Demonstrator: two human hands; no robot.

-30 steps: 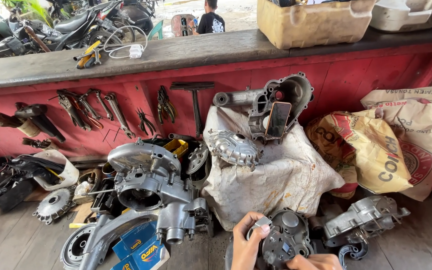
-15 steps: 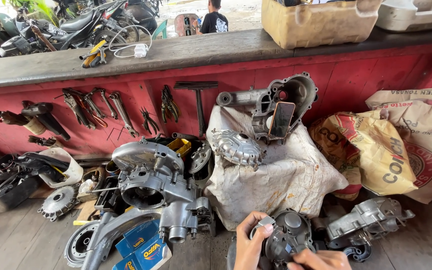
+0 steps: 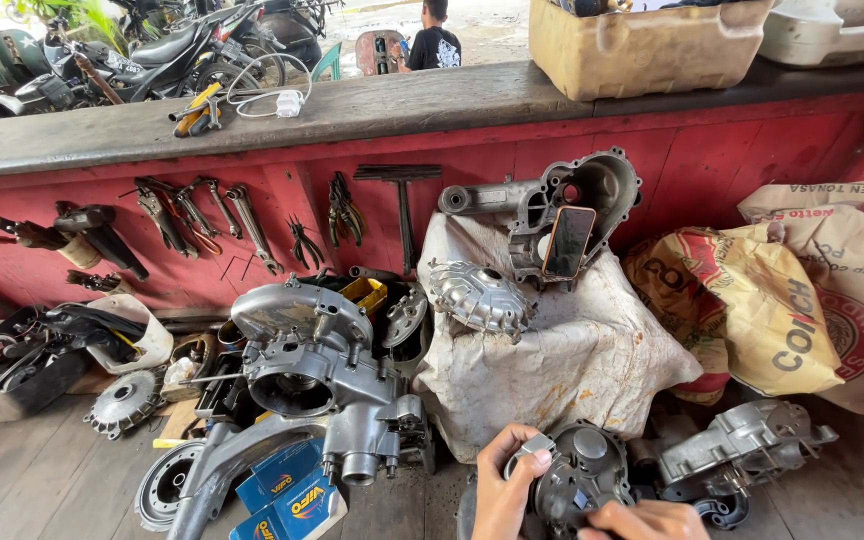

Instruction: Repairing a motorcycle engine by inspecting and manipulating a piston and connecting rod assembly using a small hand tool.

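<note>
Shifted slightly since half a second ago: view tipped down a little, left thumb now pressed flatter over the part's upper rim; part itself about where it was.

Held at 6 o'clock in the head view: dark grey engine cover, roughly round, domed face toward the camera, long axis running from about 11 o'clock to 5 o'clock (lower end cut off by the picture edge). Left hand clasped on its left rim, thumb and fingers closed around a small lighter grey lug at the top. Right hand only partly in view at the bottom edge, fingers lying against the cover's lower right side; cannot tell how firmly it grips.

Packages and labels:
- Blue cartons with yellow and red oval marks, at 8 o'clock from the cover, flat rectangular, lying under the big silver crankcase.
- Yellow-tan sack with red and black print, at 2 o'clock, slumped against the red wall.
- White sack with a red round emblem, behind it at 3 o'clock.
- Off-white stained cloth draped at 12 o'clock, bearing a ribbed silver cover and an open casing.

Hand tools hung along the wall at 10 o'clock (pliers, wrenches).
</note>
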